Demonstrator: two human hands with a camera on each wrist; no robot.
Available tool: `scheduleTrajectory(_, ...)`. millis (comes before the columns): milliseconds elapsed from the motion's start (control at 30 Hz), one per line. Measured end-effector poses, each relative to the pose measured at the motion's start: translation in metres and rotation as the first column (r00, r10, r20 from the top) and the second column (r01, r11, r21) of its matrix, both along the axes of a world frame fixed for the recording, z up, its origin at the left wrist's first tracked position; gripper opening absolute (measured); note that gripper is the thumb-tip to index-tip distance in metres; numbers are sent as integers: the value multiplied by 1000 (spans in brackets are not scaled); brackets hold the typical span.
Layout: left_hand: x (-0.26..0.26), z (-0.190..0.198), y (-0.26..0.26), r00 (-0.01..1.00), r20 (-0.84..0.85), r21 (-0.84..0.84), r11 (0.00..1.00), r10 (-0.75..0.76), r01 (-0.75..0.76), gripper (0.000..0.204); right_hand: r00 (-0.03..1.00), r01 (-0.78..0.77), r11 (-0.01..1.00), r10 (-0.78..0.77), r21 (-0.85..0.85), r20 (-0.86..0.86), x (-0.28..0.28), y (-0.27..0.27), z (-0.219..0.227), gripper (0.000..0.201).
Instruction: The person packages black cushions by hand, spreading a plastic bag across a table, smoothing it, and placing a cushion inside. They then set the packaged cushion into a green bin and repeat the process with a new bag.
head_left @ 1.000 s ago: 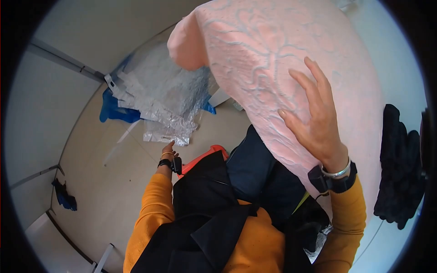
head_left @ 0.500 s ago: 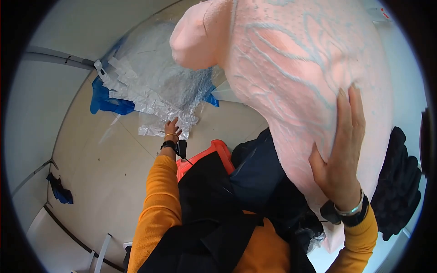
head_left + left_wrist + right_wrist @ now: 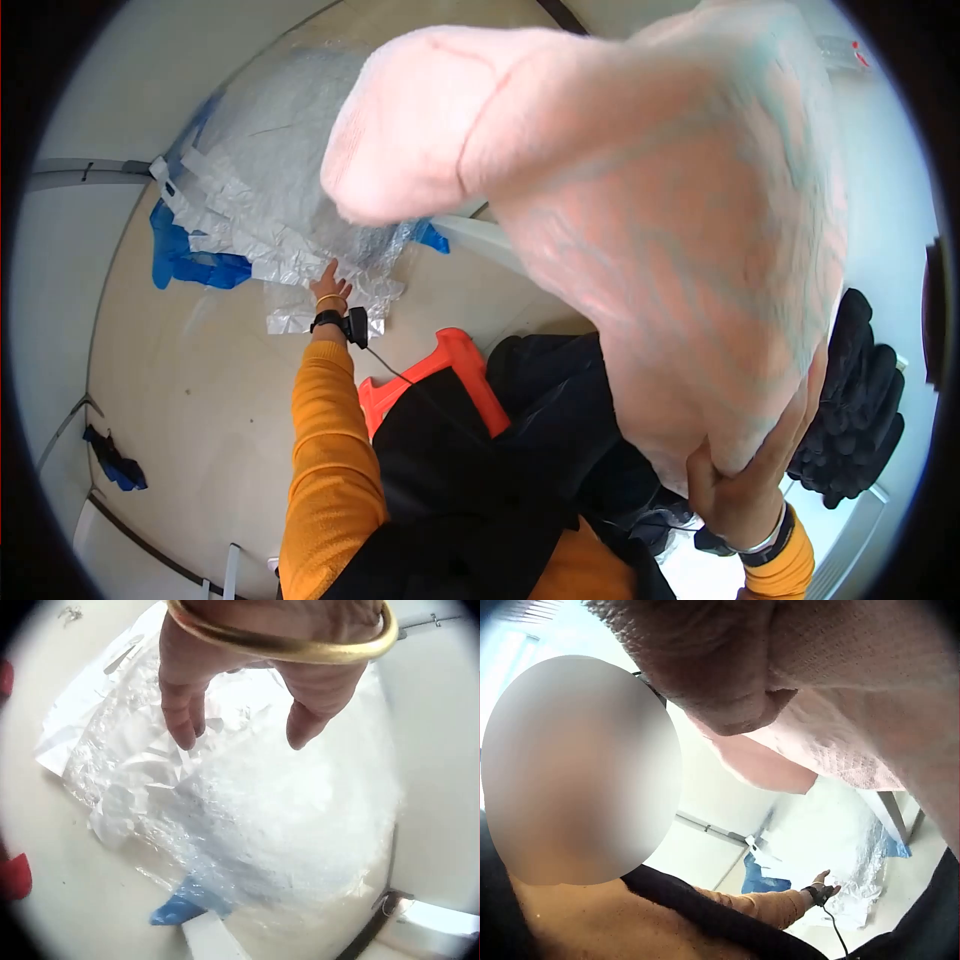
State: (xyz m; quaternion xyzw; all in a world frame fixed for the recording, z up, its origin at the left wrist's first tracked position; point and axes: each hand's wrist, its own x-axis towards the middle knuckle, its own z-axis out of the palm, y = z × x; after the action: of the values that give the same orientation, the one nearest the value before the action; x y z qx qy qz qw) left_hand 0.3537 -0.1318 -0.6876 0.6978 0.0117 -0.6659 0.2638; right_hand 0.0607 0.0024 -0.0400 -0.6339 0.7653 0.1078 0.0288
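Observation:
A large pink plush cloth (image 3: 680, 260) with a raised leafy pattern hangs folded over on the right in the head view. At its lower right edge my right hand (image 3: 745, 500) holds it between the thumb and the other fingers. In the right wrist view the cloth (image 3: 832, 727) fills the top, close to the camera. My left hand (image 3: 328, 288) reaches out over a pile of clear plastic bags (image 3: 270, 130) on the floor. The left wrist view shows its thumb and fingers (image 3: 178, 724) spread apart above the crinkled plastic, with nothing between them.
A red stool (image 3: 470, 375) stands by the dark-clothed legs. Blue plastic (image 3: 195, 255) pokes out beside the bags. Black fluffy things (image 3: 850, 400) lie on a white surface at right. A small dark item (image 3: 115, 460) is on the floor by the left wall.
My right hand has gone from lying flat on the cloth to gripping its lower edge, and the cloth has lifted and folded. My left hand has reached farther over the bags.

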Motion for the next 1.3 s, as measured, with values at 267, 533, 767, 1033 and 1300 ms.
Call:
scheduleTrajectory(267,33,-133,14,798,-584,-56,974,147,-220,69,998,66,993,-68,99,19,-3,16,1,92)
scheduleTrajectory(533,-4,-81,14,610,412,-345,503,-677,792,56,981,86,994,-97,70,166,-11,35,2,94)
scheduleTrajectory(767,-20,-101,-5,32,828,-117,-116,-560,986,51,1000,-28,997,28,74,-2,-3,0,0,91)
scheduleTrajectory(1033,-20,-102,13,807,389,-263,786,-444,559,42,999,21,1000,-21,20,36,-3,10,-2,88)
scheduleTrajectory(1300,-66,-130,-18,333,603,-108,339,-725,934,55,992,29,999,-33,30,125,-8,19,-3,89)
